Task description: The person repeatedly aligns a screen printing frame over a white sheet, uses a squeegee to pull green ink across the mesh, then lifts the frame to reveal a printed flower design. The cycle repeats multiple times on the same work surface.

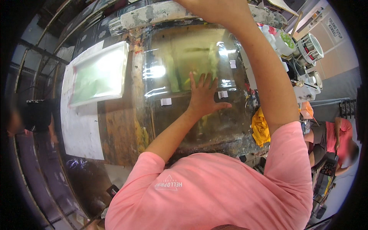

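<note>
My left hand (204,94) lies with fingers spread on a glossy, see-through sheet (180,50) over a dark brown work board (172,126). Bright light reflects off the sheet, and a yellowish-green area shows through it. Small white tabs, one of them a tab (166,101) left of my hand, sit around the sheet. My right hand (216,8) reaches to the top edge of the view, beyond the sheet's far side. Its fingers are cut off there, so what it touches is hidden.
To the left, a stack of clear plastic sheets (101,74) rests on white paper (80,132). A yellow cloth (260,126) hangs at the right edge. Past it stand a paint can (308,49) and several containers. One person (339,134) sits far right; another (36,117) is at left.
</note>
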`<state>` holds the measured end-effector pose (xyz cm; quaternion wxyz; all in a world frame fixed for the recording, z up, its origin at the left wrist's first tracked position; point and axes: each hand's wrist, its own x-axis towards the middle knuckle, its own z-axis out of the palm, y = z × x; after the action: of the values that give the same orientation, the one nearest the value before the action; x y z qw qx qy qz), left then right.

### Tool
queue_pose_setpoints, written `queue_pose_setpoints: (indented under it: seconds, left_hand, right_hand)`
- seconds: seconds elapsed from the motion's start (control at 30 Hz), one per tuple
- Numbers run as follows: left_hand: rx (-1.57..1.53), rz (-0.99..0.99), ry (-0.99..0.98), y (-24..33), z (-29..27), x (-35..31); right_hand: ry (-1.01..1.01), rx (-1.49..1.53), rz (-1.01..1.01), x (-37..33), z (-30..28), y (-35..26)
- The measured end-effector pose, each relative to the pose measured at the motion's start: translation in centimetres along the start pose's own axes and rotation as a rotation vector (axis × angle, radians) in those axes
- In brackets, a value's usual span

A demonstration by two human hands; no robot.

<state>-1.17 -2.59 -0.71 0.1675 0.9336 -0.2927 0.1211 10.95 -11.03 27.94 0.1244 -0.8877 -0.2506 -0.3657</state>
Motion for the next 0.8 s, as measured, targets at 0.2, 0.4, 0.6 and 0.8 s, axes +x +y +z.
queue_pose_setpoints:
  seconds: [0.2, 0.4, 0.6, 0.8]
  left_hand:
    - [-0.028, 0.034, 0.049, -0.2, 0.3, -0.1]
    - [-0.025, 0.057, 0.088, -0.4, 0.7, -0.2]
    - [-0.155, 0.064, 0.121, -1.0, -0.4, -0.3]
    - [-0.79, -0.591, 0.589, -8.1, -11.6, -0.5]
  right_hand:
    - [-0.015, 0.012, -0.005, -0.3, -0.3, -0.3]
    - [-0.054, 0.03, 0.051, -0.3, 0.0, -0.6]
    - [-0.021, 0.045, 0.014, -0.5, 0.4, -0.4]
    - [0.007, -0.006, 0.04, -3.5, 0.1, -1.9]
